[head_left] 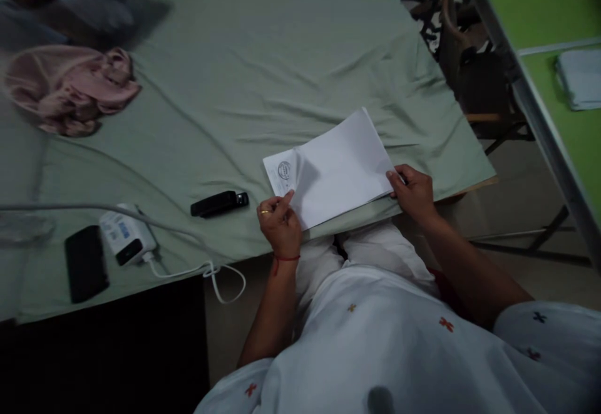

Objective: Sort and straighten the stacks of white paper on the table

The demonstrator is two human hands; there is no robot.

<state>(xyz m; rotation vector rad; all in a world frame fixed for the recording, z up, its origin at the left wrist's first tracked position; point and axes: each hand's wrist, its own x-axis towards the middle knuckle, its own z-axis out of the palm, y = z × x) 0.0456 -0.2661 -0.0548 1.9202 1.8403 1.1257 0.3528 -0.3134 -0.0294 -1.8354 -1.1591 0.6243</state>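
Observation:
A stack of white paper sheets (pixel 345 160) lies at the near edge of the cloth-covered table. My left hand (pixel 280 223) grips its left side, where the top sheet's corner curls up and shows a round dark stamp on the page below. My right hand (pixel 413 191) pinches the right edge of the stack, thumb on top. A black stapler (pixel 219 204) rests on the cloth just left of my left hand, touched by neither hand.
Farther left lie a white power bank-like device (pixel 126 232) with a cable, a black phone (pixel 86 263) and a crumpled pink cloth (pixel 77 88). A grey cable crosses the left side. At right stand a chair (pixel 483 82) and a green table (pixel 554 13) bearing a folded pale stack (pixel 582 79).

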